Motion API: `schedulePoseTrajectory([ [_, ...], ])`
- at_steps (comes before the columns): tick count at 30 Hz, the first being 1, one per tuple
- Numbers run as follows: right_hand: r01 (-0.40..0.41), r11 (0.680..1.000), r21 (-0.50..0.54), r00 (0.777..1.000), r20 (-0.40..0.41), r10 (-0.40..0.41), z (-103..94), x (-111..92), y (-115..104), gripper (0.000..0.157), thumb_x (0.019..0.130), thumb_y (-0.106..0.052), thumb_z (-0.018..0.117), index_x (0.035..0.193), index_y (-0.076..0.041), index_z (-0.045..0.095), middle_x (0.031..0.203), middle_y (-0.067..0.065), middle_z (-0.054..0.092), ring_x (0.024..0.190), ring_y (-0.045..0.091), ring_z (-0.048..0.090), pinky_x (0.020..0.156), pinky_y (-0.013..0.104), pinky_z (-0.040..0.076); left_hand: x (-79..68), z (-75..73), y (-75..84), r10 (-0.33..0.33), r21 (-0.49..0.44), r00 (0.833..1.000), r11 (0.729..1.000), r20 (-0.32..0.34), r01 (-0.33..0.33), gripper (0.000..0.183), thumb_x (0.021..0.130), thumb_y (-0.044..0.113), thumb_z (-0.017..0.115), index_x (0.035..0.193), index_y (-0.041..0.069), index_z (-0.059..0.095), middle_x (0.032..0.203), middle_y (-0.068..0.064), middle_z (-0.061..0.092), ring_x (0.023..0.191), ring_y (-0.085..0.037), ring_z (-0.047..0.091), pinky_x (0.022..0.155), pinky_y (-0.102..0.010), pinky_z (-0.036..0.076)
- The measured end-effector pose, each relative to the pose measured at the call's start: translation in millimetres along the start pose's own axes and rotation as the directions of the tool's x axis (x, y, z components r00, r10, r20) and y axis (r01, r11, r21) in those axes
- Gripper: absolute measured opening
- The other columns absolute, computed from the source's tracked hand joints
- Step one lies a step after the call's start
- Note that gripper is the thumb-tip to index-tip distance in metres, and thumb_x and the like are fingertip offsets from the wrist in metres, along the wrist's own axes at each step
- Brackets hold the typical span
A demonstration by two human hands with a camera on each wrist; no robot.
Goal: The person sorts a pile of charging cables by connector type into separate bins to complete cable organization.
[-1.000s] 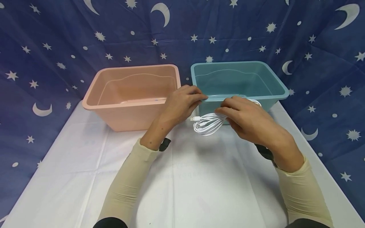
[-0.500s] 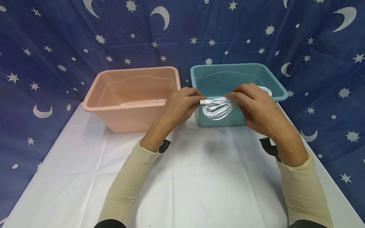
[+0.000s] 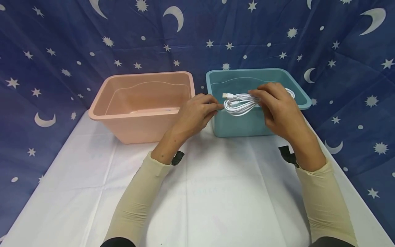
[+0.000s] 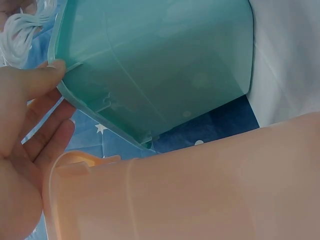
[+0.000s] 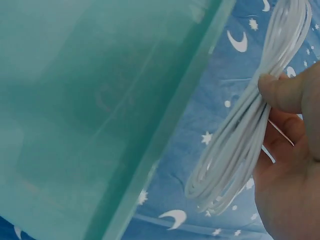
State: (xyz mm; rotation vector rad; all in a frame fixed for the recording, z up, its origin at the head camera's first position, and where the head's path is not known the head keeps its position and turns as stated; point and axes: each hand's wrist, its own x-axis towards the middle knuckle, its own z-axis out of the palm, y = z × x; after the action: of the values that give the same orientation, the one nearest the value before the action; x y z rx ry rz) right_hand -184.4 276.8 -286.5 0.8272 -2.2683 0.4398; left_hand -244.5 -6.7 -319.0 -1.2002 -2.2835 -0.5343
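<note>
A coiled white USB cable (image 3: 240,104) hangs over the front rim of the teal bin (image 3: 243,125), its plug pointing left. My right hand (image 3: 279,111) pinches the coil near its middle; in the right wrist view the thumb presses the white cable (image 5: 250,115) against the fingers, and loops spread out at both ends. At the teal bin's front left corner, my left hand (image 3: 197,113) holds the rim. The left wrist view has the thumb on the outside of the teal bin's rim (image 4: 59,80) and the fingers on its other side.
To the left stands a pink bin (image 3: 135,127), close beside the teal one, with my left hand and wrist overlapping its right front corner. Both bins stand on a white-clothed table (image 3: 222,206), against a blue curtain (image 3: 197,34) with moons and stars.
My right hand has lifted the cable up and away from me, from in front of the teal bin to over its front rim. The left hand has stayed at the rim.
</note>
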Motion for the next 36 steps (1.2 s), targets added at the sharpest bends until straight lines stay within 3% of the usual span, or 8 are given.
schedulePoseTrajectory([
  [4, -0.024, 1.000, -0.011, 0.999, -0.033, 0.024, 6.7, 0.3, 6.0, 0.044, 0.095, 0.019, 0.060, 0.131, -0.002, 0.072, 0.118, 0.020, 0.066, 0.106, 0.039, 0.058, 0.092, 0.048, 0.048, 0.3, 0.4, 0.1, -0.004, 0.007, 1.000, 1.000, 0.007, 0.004, 0.023, 0.100, 0.010, 0.075, 0.120, 0.020, 0.083, 0.115, 0.002, 0.074, 0.105, -0.018, 0.065, 0.090, -0.028, 0.052],
  [15, -0.095, 0.995, -0.029, 0.995, -0.024, 0.094, 20.4, -0.9, 22.2, 0.039, 0.098, 0.017, 0.059, 0.129, -0.001, 0.072, 0.119, 0.019, 0.066, 0.109, 0.038, 0.058, 0.095, 0.050, 0.049, 0.6, -0.3, 0.8, -0.032, 0.008, 0.999, 0.999, 0.034, 0.031, 0.025, 0.100, 0.010, 0.075, 0.122, 0.020, 0.082, 0.117, 0.002, 0.074, 0.107, -0.018, 0.065, 0.090, -0.027, 0.053],
  [25, -0.163, 0.985, -0.052, 0.987, -0.002, 0.163, 27.9, -1.2, 31.1, 0.036, 0.100, 0.013, 0.061, 0.132, -0.002, 0.071, 0.124, 0.018, 0.066, 0.120, 0.038, 0.059, 0.105, 0.053, 0.049, 0.4, -1.2, 1.4, -0.029, 0.019, 0.999, 0.999, 0.039, 0.028, 0.027, 0.101, 0.010, 0.075, 0.125, 0.020, 0.081, 0.118, 0.001, 0.074, 0.107, -0.019, 0.065, 0.091, -0.029, 0.053],
  [36, -0.116, 0.992, -0.042, 0.993, -0.005, 0.116, 28.2, -3.4, 33.6, 0.037, 0.097, 0.006, 0.072, 0.133, 0.002, 0.068, 0.126, 0.021, 0.064, 0.118, 0.040, 0.059, 0.100, 0.053, 0.048, 0.3, -1.2, 1.1, -0.021, 0.016, 0.999, 1.000, 0.035, 0.021, 0.026, 0.101, 0.009, 0.074, 0.123, 0.020, 0.082, 0.116, 0.001, 0.074, 0.107, -0.020, 0.066, 0.090, -0.030, 0.053],
])
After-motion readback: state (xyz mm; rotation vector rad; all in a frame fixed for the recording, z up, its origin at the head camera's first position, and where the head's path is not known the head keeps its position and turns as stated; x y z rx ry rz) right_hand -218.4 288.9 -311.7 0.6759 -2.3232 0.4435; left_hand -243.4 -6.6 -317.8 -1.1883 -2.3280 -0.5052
